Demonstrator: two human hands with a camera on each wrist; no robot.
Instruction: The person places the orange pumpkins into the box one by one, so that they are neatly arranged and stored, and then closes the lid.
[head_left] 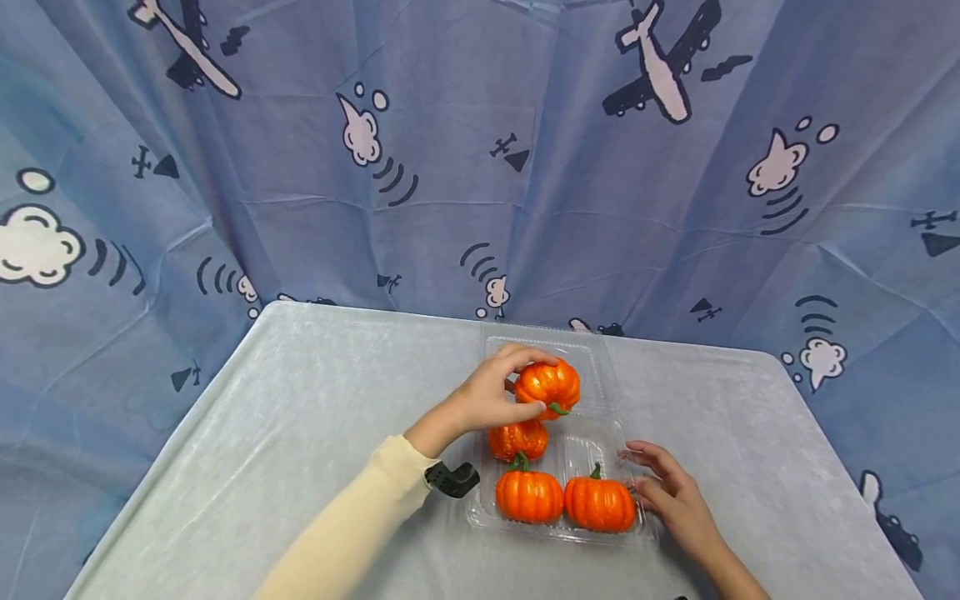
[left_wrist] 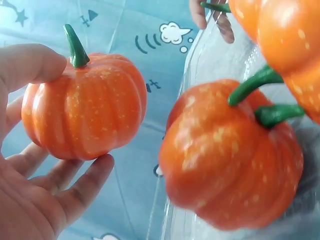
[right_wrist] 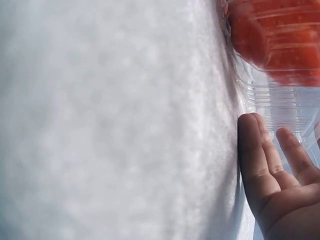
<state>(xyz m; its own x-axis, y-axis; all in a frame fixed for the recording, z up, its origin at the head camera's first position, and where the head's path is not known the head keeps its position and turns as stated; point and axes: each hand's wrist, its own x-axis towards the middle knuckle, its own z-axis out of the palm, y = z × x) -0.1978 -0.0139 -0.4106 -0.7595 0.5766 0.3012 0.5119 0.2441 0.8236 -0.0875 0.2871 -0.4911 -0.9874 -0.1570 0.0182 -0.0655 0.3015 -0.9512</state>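
Note:
My left hand (head_left: 495,396) holds a small orange toy pumpkin (head_left: 550,385) with a green stem, thumb on its top and fingers round its far side. It is raised over the back part of a clear plastic clamshell box (head_left: 581,442). Three more toy pumpkins sit in the box: one behind at the left (head_left: 517,440), one at front left (head_left: 529,497) and one at front right (head_left: 600,503). My right hand (head_left: 675,500) is at the box's right side, its fingers (right_wrist: 252,145) extended along the clear wall.
The box's open lid (head_left: 600,379) lies back toward the table's far edge. A pale grey cloth covers the table (head_left: 322,400). Behind it hangs a blue curtain (head_left: 450,167) printed with planes and clouds. A black strap (head_left: 452,480) is on my left wrist.

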